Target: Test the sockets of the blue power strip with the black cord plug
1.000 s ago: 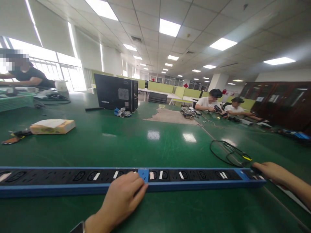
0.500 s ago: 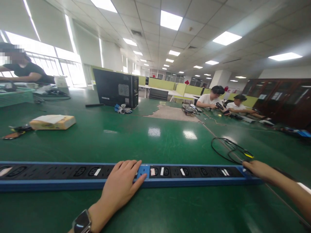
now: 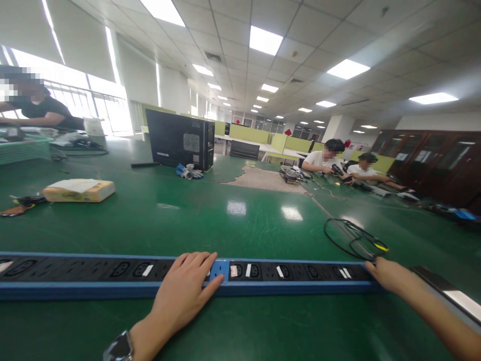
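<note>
A long blue power strip point(image 3: 293, 288) with a row of black sockets and one blue socket point(image 3: 220, 271) lies across the green table in front of me. My left hand point(image 3: 190, 281) rests on top of it, fingers stretched over the sockets and thumb on the blue one. At the strip's right end, my right hand point(image 3: 387, 276) is closed around the end, its fingertips partly hidden. White and pinkish labels are stuck between some sockets. Just beyond the right hand lies a coiled black cable point(image 3: 353, 240) with a yellow tag.
A tissue pack point(image 3: 80, 190) lies at left, near a green basket point(image 3: 26, 150). Farther back stand a black computer case point(image 3: 180, 138) and gloves point(image 3: 189, 171). A dark flat object point(image 3: 447, 288) lies at right. Co-workers sit at far left point(image 3: 41, 113) and far right point(image 3: 323, 158).
My right hand has shifted a little left and lower, now covering the strip's end. More of the dark flat object shows at right. My left hand stays on the strip; the view tilts slightly.
</note>
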`<state>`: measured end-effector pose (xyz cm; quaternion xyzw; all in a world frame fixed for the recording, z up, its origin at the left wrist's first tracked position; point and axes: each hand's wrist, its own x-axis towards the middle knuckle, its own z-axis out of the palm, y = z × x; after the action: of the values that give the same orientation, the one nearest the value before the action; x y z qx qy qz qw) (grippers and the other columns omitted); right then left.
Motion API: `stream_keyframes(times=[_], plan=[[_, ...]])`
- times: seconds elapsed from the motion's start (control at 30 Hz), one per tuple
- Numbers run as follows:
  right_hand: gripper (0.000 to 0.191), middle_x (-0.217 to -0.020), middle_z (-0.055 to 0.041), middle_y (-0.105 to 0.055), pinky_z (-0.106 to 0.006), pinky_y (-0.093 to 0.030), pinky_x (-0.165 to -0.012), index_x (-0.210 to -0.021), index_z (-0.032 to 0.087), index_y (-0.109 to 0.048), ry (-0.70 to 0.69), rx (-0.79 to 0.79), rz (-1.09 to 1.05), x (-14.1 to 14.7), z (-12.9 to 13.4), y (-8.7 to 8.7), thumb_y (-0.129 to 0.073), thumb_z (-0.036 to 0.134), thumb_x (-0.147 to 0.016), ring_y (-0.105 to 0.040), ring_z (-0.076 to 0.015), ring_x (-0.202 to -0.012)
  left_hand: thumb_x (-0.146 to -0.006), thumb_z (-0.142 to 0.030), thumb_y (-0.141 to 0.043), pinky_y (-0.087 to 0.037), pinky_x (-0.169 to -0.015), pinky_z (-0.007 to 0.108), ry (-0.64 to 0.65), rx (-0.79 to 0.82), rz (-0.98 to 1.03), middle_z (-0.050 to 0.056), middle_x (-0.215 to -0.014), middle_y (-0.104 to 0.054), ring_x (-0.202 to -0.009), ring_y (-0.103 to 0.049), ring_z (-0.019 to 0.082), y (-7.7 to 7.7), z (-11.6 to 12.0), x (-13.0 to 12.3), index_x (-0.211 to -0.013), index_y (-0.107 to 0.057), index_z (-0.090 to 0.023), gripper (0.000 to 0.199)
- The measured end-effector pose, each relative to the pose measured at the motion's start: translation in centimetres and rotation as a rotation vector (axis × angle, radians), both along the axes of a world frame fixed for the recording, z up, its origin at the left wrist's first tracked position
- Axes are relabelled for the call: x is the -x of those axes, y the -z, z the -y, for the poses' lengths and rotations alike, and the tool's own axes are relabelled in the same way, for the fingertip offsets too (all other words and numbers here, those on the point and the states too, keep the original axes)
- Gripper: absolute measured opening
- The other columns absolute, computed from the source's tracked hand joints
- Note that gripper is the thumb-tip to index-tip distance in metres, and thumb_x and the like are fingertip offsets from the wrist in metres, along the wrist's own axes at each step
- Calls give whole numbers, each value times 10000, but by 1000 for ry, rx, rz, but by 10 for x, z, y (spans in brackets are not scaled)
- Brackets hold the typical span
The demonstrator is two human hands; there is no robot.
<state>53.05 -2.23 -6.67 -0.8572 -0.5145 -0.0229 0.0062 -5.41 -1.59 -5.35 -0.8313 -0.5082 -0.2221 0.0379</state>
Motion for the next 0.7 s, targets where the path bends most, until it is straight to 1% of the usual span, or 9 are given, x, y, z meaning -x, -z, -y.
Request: stream_keyframes(times=[0.1, 0.17, 0.27, 0.4, 0.5, 0.63, 0.7], plan=[[491, -866, -243, -700, -435, -497, -790, -846, 100, -670, 20, 53, -17, -4, -3, 5, -379, 496, -837, -687, -355, -876, -896, -532, -404, -354, -1005, 443, 7, 34, -13, 82, -1232, -636, -1131, -554, 258, -1, 1, 1, -1276, -572, -230, 513], [526, -913, -264, -692, -442, -493, -808, -889, 82, -672, 27, 78, -26, -7, -5, 6, -387, 520, -827, -677, -369, -915, -887, -550, -412, -341, -1018, 451, 33, 47, -28, 66, -1276, -611, -1161, -535, 260, -1, 2, 3, -1309, -537, -272, 521], [512, -944, -264, -691, -438, -492, -820, -876, 88, -679, 16, 105, -43, -8, -7, 5, -419, 523, -807, -669, -376, -939, -861, -583, -440, -329, -1026, 459, 57, 42, -41, 58, -1289, -601, -1169, -527, 264, 0, 2, 4, -1324, -519, -301, 548], [490, -998, -263, -686, -413, -493, -828, -899, 76, -675, -11, 114, -70, -3, -6, 0, -424, 485, -800, -662, -360, -958, -856, -580, -449, -332, -1016, 447, 60, 12, -25, 65, -1251, -620, -1139, -540, 258, 2, 2, 4, -1311, -534, -300, 540], [456, -1013, -251, -684, -384, -487, -830, -888, 74, -669, -35, 113, -88, 0, -6, -16, -444, 458, -787, -657, -341, -955, -849, -584, -458, -337, -1004, 441, 63, -1, -8, 62, -1233, -630, -1123, -547, 258, 3, 1, 4, -1297, -547, -304, 536], [472, -955, -223, -690, -409, -474, -789, -823, 109, -660, -54, 97, -94, 4, -7, -50, -414, 511, -789, -646, -350, -911, -850, -595, -446, -325, -1012, 452, 58, 21, -15, 60, -1240, -629, -1130, -544, 266, 1, 0, 3, -1295, -550, -296, 545], [451, -906, -192, -693, -392, -470, -764, -776, 133, -655, -89, 110, -118, 10, -8, -61, -414, 515, -784, -644, -335, -885, -854, -596, -437, -316, -1020, 459, 52, 33, -25, 61, -1254, -622, -1143, -537, 271, 1, 0, 3, -1305, -540, -292, 554]])
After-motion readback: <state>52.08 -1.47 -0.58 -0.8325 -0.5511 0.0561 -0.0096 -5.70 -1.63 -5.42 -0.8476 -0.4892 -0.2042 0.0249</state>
